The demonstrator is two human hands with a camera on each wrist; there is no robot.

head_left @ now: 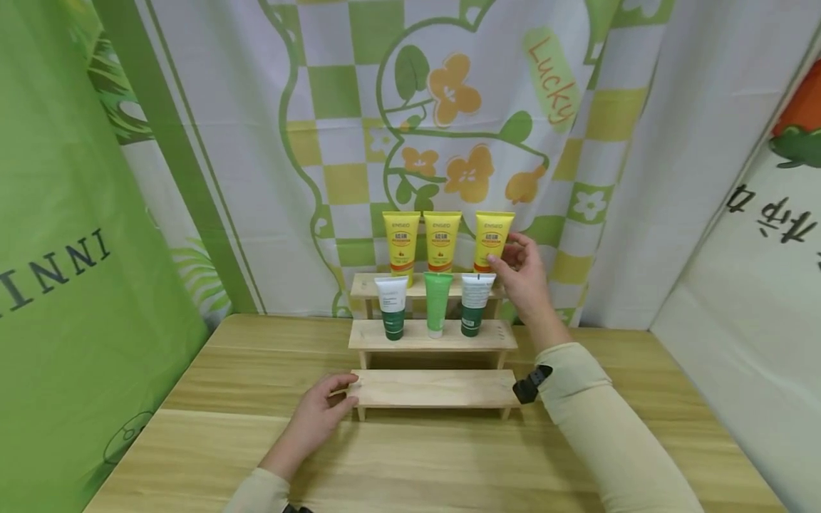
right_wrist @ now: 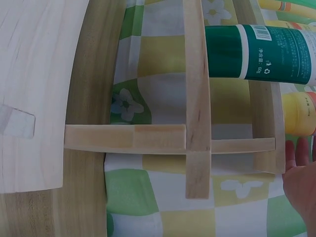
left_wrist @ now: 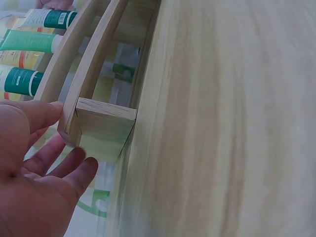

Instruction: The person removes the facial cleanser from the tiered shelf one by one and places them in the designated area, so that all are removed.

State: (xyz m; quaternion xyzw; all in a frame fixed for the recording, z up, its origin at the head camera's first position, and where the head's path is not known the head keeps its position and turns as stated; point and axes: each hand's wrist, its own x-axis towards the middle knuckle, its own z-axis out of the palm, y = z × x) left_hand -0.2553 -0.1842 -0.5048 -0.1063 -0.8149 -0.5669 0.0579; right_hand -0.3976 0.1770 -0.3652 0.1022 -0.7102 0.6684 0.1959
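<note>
On the top step of the wooden stand [head_left: 432,390], my right hand [head_left: 522,274] pinches the rightmost yellow tube [head_left: 492,239], thumb on its front and fingers behind; it stands upright, cap down. Two matching tubes, one in the middle [head_left: 441,239] and one on the left [head_left: 401,242], stand beside it, with a wider gap before the held one. At the left end of the lowest step, my left hand [head_left: 321,410] rests its loosely spread fingers around the corner. The left wrist view shows those fingers [left_wrist: 52,112] right at the board's edge.
A white-and-green tube [head_left: 392,310], a light green tube [head_left: 437,306] and another white-and-green tube [head_left: 476,306] stand on the middle step. The stand sits on a wooden table [head_left: 410,463]. Patterned curtains [head_left: 340,107] hang close behind it and on both sides.
</note>
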